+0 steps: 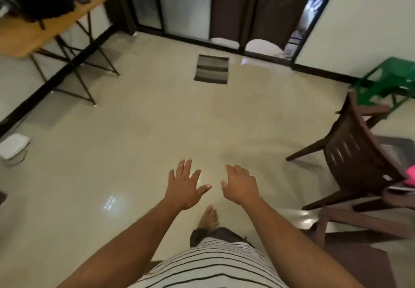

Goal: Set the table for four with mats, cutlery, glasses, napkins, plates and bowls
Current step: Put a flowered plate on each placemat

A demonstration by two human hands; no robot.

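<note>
Two bare forearms with no sleeves reaching the wrists, no watch, ring or band visible. Left hand [185, 185] and right hand [241, 185] both bare, short plain nails on the fingers. A white shirt [213, 265] with thin dark horizontal stripes, spaced evenly, covering the torso at the bottom of the view. Below its hem a strip of dark, charcoal-coloured shorts or trousers [211, 233], length hard to tell. One bare foot [210, 218] showing, no shoe or sock on it.

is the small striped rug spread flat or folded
Spread flat: the rug lies open on the floor, all its stripes showing.
</note>
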